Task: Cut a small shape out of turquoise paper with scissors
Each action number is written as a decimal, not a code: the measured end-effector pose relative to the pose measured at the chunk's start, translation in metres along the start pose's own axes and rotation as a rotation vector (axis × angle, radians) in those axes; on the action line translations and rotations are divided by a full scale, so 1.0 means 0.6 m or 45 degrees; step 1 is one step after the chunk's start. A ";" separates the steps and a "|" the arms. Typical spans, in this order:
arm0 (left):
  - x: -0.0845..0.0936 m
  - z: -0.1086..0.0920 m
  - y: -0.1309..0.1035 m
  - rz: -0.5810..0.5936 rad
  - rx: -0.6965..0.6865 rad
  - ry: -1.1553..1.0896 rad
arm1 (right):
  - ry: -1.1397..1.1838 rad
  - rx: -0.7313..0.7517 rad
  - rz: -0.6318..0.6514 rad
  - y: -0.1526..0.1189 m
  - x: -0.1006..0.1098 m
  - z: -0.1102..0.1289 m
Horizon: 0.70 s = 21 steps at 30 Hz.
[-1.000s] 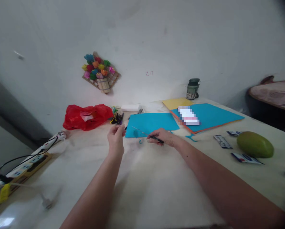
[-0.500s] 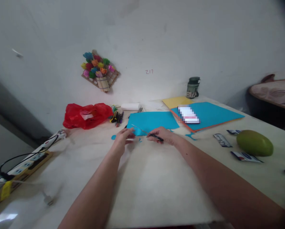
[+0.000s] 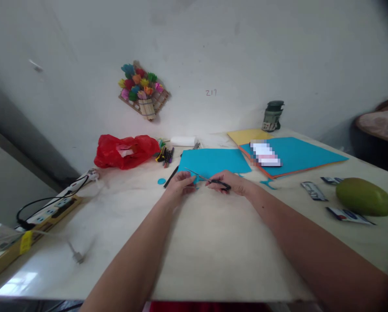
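My right hand (image 3: 224,181) is closed round the black handles of a pair of scissors (image 3: 203,177), whose blades point left toward my other hand. A small blue paper piece (image 3: 197,178) is pinched in the fingers of my left hand (image 3: 182,184), by the blades. Behind both hands lies a blue paper sheet (image 3: 216,159). A small blue paper disc (image 3: 161,181) and a thin black stick-like object (image 3: 171,177) rest left of my left hand. Blue paper scraps (image 3: 268,184) lie to the right of my right hand.
A red plastic bag (image 3: 125,151) and several pens (image 3: 168,157) are at the back left. A phone (image 3: 265,153) lies on stacked coloured sheets (image 3: 307,156). Green fruit (image 3: 363,196) and packets (image 3: 314,191) sit right; a power strip (image 3: 50,216) runs along the left.
The view has shifted, so most things appear farther right. The thin black object beside my left hand now shows more fully. Both hands remain close together with the scissors and paper.
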<state>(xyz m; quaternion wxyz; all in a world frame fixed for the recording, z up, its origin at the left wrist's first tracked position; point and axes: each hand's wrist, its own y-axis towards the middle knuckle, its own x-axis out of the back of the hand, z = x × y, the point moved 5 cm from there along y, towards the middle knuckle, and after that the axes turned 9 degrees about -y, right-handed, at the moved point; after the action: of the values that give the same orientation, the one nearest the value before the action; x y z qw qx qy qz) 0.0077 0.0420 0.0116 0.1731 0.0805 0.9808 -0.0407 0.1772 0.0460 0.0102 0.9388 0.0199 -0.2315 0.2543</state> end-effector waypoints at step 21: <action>0.015 -0.052 -0.026 0.374 0.073 1.440 | 0.118 -0.016 -0.048 0.002 0.001 -0.002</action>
<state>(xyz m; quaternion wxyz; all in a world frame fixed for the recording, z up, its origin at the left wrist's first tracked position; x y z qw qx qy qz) -0.0135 0.0312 0.0384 -0.3757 0.2295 0.8979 0.0064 0.1777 0.0474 0.0091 0.9532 0.0065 -0.1891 0.2357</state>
